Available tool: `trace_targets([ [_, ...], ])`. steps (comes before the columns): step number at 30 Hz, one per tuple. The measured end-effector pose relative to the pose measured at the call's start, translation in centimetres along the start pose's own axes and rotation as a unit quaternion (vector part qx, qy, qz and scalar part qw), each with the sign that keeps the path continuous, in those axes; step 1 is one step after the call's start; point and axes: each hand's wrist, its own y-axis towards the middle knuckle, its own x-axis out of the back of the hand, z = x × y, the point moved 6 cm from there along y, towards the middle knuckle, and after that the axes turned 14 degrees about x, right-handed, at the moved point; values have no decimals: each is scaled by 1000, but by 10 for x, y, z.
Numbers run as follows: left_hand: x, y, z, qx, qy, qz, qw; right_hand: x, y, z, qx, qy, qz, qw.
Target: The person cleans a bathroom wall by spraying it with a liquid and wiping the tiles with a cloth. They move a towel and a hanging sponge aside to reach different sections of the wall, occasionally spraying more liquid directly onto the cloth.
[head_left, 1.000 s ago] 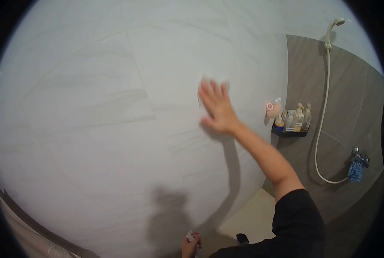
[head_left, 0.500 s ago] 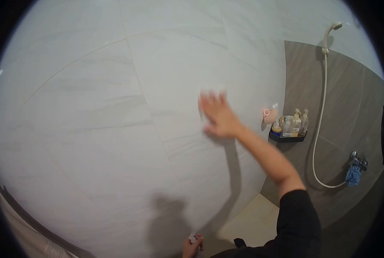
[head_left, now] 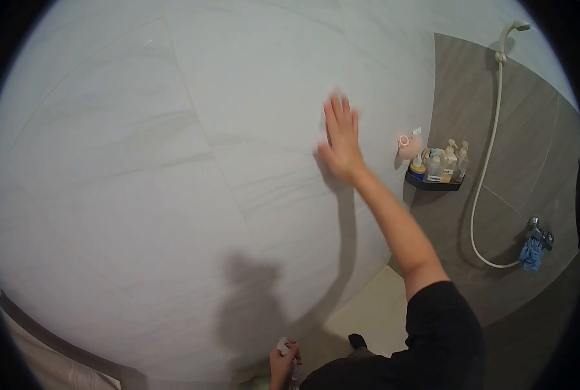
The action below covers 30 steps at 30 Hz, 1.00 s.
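Note:
Fingers stretched, my right hand (head_left: 342, 142) lies palm toward the white marbled wall (head_left: 251, 149). It looks to be touching the wall or very close to it; I see nothing in it, and its palm side is hidden. Low in the view, my left hand (head_left: 285, 361) is closed around a small object (head_left: 282, 345) with a whitish top and a see-through part below. The fingers cover much of that object, so I cannot make out its kind.
A dark corner shelf (head_left: 435, 185) holds several pump bottles (head_left: 450, 162) and a jar. Beside it hangs a pink round item (head_left: 409, 147). The shower hose (head_left: 486, 169) runs down the grey wall to a tap with a blue bath puff (head_left: 531, 254). A sock-covered foot (head_left: 357, 340) stands on the floor.
My right hand has moved up and slightly right along the wall, its fingers now pointing upward. My left hand, still holding the small object, sits a little higher and further left. The view has shifted.

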Motion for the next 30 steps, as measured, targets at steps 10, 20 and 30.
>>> trace_targets([
  [10,-14,6,-17,-10,33,24,999,-83,-239,93,-267,110,35,957],
  [20,6,-12,-5,3,30,-21,999,28,96,-54,-25,-40,-69,997],
  [30,1,-15,-26,-13,15,-33,999,35,148,15,36,-86,-21,995],
])
